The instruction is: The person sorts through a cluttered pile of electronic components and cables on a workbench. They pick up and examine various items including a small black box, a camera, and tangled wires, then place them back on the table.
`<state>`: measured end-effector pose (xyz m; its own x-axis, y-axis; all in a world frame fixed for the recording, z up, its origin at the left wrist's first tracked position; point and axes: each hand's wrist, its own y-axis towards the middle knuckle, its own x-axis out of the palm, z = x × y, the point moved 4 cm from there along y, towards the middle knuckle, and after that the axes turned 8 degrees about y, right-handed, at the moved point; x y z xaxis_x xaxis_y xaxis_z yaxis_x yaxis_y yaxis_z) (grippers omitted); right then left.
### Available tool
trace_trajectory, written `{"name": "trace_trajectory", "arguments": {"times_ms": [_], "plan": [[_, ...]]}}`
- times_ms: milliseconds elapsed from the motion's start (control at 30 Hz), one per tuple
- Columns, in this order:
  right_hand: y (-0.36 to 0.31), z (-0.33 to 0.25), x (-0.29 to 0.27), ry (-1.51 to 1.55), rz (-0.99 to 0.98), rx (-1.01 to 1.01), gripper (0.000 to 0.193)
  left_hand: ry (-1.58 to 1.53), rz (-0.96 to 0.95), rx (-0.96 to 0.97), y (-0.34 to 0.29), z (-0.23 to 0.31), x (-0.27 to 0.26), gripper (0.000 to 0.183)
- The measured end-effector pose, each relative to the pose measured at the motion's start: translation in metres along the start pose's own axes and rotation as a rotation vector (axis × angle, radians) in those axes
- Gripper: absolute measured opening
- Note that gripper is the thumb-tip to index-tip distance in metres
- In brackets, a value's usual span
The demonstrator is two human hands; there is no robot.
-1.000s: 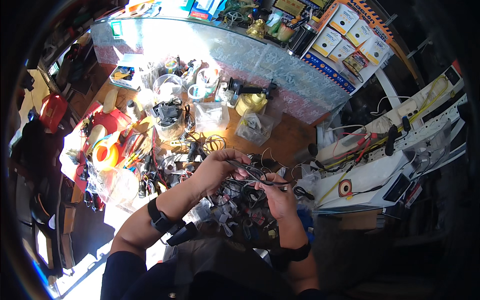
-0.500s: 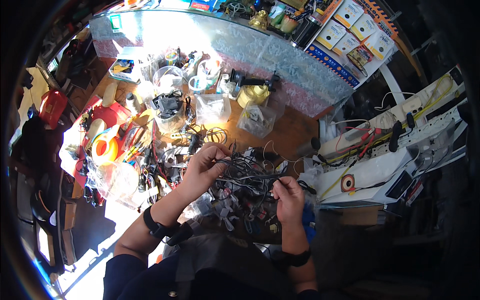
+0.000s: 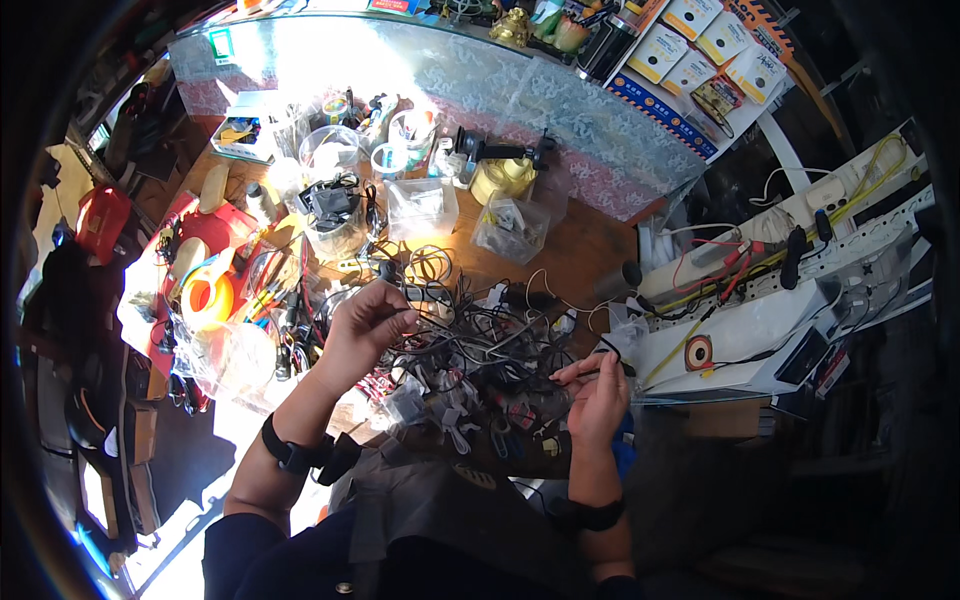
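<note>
Over a tangled heap of black and grey cables, both my hands work with a thin black cable. My left hand pinches it between thumb and fingertips at the left side of the heap. Strands run from there across the pile toward my right hand. That hand is half curled at the pile's right side, with black cable at its fingers; its exact grip is partly hidden. Below the strands lie several small grey and white connectors.
Behind the heap stand a clear tub with black adapters, a square clear container and a clear bag. Orange tape lies at left. A white shelf with power strips borders the right side.
My hands have moved apart: the left toward the left, the right slightly right and down. The bundle that was lifted between them has dropped and spread over the heap.
</note>
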<state>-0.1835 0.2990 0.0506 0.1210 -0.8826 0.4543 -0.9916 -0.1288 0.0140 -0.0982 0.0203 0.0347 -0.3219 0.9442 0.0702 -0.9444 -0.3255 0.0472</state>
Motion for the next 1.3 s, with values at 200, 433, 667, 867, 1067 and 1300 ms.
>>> {"name": "trace_trajectory", "arguments": {"times_ms": [200, 433, 667, 867, 1067, 1300], "plan": [[0.006, -0.029, -0.017, 0.073, 0.1, -0.227, 0.022, 0.327, 0.25, 0.146, 0.004, 0.016, -0.029, 0.015], [-0.005, -0.027, -0.011, -0.27, -0.233, -0.066, 0.022, 1.066, 0.172, 0.235, -0.003, 0.015, -0.016, 0.026], [-0.013, -0.015, 0.021, 0.27, -0.322, 0.13, 0.021, 0.896, -0.105, 0.416, -0.002, 0.003, 0.034, 0.037], [-0.017, -0.029, 0.05, 0.405, -0.524, 0.278, 0.012, 0.578, -0.435, 0.247, -0.018, -0.012, 0.074, 0.042], [-0.001, -0.055, 0.044, 0.34, -0.323, 0.028, 0.005, 0.389, -0.456, 0.316, -0.026, -0.004, 0.072, 0.049], [-0.005, -0.074, 0.057, -0.065, -0.476, -0.149, 0.032, 0.485, -0.281, 0.201, 0.005, 0.014, 0.057, 0.026]]}}
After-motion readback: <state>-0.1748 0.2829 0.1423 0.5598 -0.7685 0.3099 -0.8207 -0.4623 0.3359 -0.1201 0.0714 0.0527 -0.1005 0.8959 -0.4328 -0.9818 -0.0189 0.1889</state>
